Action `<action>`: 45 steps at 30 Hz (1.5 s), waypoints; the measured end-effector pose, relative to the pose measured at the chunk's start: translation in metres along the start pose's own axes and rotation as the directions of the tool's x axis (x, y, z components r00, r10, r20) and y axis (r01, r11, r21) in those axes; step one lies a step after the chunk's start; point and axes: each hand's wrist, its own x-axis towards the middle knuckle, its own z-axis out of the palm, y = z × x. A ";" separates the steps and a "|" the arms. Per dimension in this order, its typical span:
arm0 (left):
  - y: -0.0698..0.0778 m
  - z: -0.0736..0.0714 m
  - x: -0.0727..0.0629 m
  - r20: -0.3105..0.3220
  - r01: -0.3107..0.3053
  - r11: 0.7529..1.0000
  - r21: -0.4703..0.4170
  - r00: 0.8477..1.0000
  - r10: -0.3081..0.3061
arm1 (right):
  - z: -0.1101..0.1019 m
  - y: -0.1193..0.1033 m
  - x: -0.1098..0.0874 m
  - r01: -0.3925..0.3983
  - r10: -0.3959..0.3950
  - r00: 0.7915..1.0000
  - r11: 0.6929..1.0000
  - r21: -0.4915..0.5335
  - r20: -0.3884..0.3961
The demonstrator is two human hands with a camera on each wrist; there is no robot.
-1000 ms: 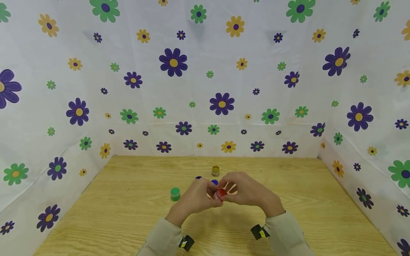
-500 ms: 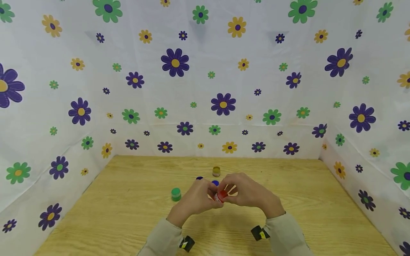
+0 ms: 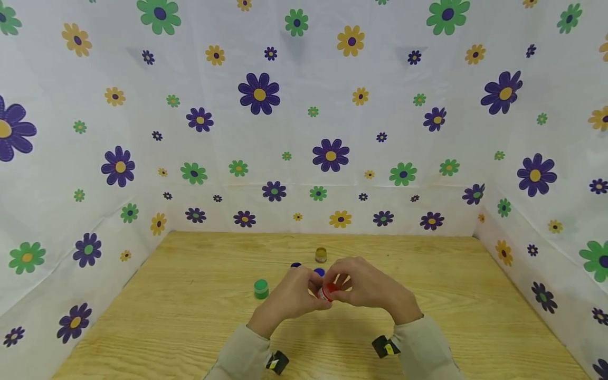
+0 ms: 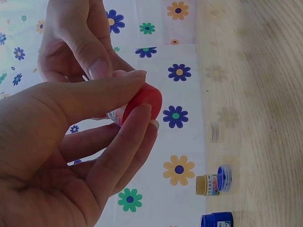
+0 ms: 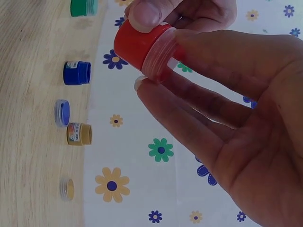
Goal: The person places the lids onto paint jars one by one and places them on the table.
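Observation:
Both hands hold a small red paint jar (image 3: 328, 292) above the table, tilted on its side. My left hand (image 3: 292, 292) grips its red body (image 5: 134, 45) between thumb and fingers. My right hand (image 3: 368, 284) pinches the clear lid (image 5: 157, 53), which sits on the jar's mouth. In the left wrist view, fingers cover much of the jar. Beyond the hands stand a green paint jar (image 3: 260, 288), a yellow paint jar (image 3: 321, 255) and a blue paint jar (image 5: 76, 73) without its lid. A blue-stained lid (image 5: 62, 113) lies near the yellow jar.
A yellow-stained lid (image 5: 67, 189) lies past the yellow jar, which is uncapped. The wooden table (image 3: 190, 316) is bordered at the back and sides by a white flowered cloth (image 3: 214, 137).
My right fingers have shifted slightly round the lid. Both hands and the red jar keep nearly the same place; the head view has moved slightly.

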 end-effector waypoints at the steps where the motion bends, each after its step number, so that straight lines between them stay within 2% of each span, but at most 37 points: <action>1: 0.000 0.000 0.000 -0.001 -0.002 1.000 -0.001 1.000 0.002 | 0.000 0.000 0.000 -0.001 0.001 1.000 1.000 -0.007 -0.002; 9: 0.000 0.000 -0.001 -0.001 -0.009 1.000 0.004 1.000 0.009 | 0.000 0.000 0.002 -0.020 0.019 1.000 0.997 -0.074 -0.013; 14: 0.001 -0.001 -0.001 -0.001 -0.012 1.000 0.008 1.000 0.012 | 0.001 0.000 0.001 -0.029 0.028 0.999 0.999 -0.037 -0.025; 19: -0.001 -0.003 -0.001 -0.005 -0.011 1.000 0.001 1.000 0.011 | 0.000 -0.001 0.000 0.035 -0.035 0.998 0.999 0.007 -0.060; 24: -0.002 -0.004 0.000 -0.013 -0.008 1.000 -0.007 1.000 0.008 | 0.001 0.001 0.002 0.089 -0.088 0.995 0.996 0.013 -0.055; 45: 0.000 -0.003 0.000 -0.006 0.002 1.000 0.003 1.000 -0.002 | 0.000 0.000 0.000 0.052 -0.052 0.997 0.999 -0.008 -0.055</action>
